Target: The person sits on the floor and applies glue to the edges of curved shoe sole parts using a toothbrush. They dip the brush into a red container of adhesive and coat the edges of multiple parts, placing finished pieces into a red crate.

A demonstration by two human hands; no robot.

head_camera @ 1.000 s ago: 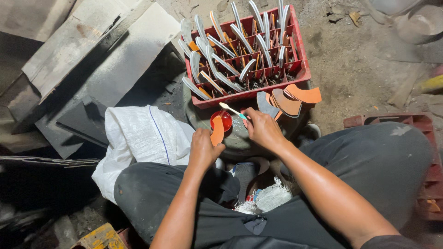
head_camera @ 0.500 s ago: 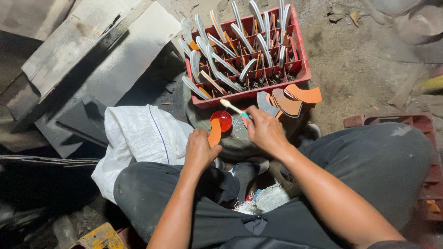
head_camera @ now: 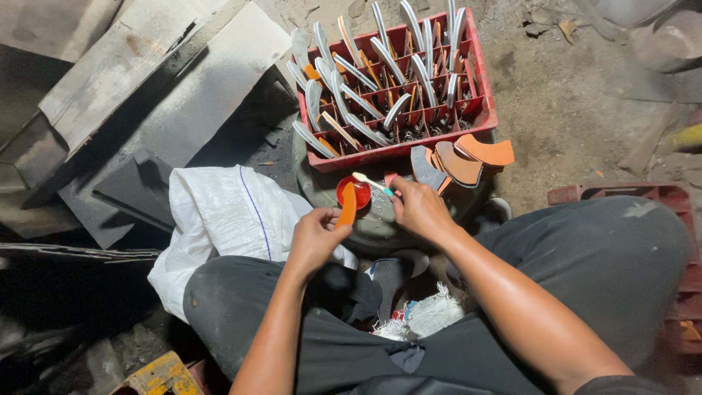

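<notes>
Dirt floor (head_camera: 585,117), red crate (head_camera: 479,121) far | left hand (head_camera: 314,238) pinches orange handle piece (head_camera: 347,205) | right hand (head_camera: 417,208) grips small brush (head_camera: 371,183) over red dish (head_camera: 355,192) | step judged: coating handle piece; next needs steady brush contact.

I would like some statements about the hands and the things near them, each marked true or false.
1. The left hand holds an orange handle piece. True.
2. The right hand holds a hammer. False: it holds a small brush.
3. The red crate is empty. False: knife blades stand in it.
4. A white sack lies beside the left hand. True.
5. A small red cup sits beside the handle piece. True.
</notes>
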